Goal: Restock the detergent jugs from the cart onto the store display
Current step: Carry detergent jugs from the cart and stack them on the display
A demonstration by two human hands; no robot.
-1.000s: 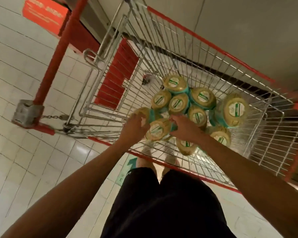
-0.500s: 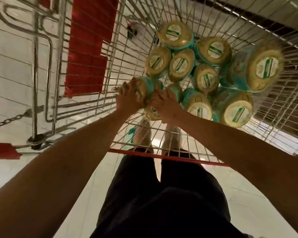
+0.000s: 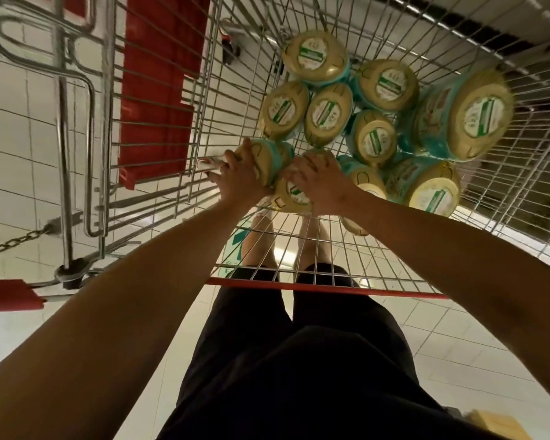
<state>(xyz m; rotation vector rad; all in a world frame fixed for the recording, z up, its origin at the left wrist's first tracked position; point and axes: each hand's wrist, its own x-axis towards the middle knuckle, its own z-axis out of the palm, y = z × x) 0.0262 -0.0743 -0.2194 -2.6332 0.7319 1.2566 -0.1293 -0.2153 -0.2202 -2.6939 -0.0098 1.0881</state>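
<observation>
Jugs (image 3: 329, 114) in cart (image 3: 331, 289) | left hand (image 3: 240, 185) fingers curl round left jug (image 3: 267, 160) | right hand (image 3: 323, 185) fingers grip adjacent jug (image 3: 291, 195)

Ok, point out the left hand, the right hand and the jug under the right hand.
left hand (image 3: 239, 185): head view, back of the hand.
right hand (image 3: 324, 184): head view, back of the hand.
jug (image 3: 289, 198): head view, its labelled base.

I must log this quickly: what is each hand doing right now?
Left hand: grips the leftmost jug.
Right hand: fingers curled over the nearest jug, holding it.
</observation>
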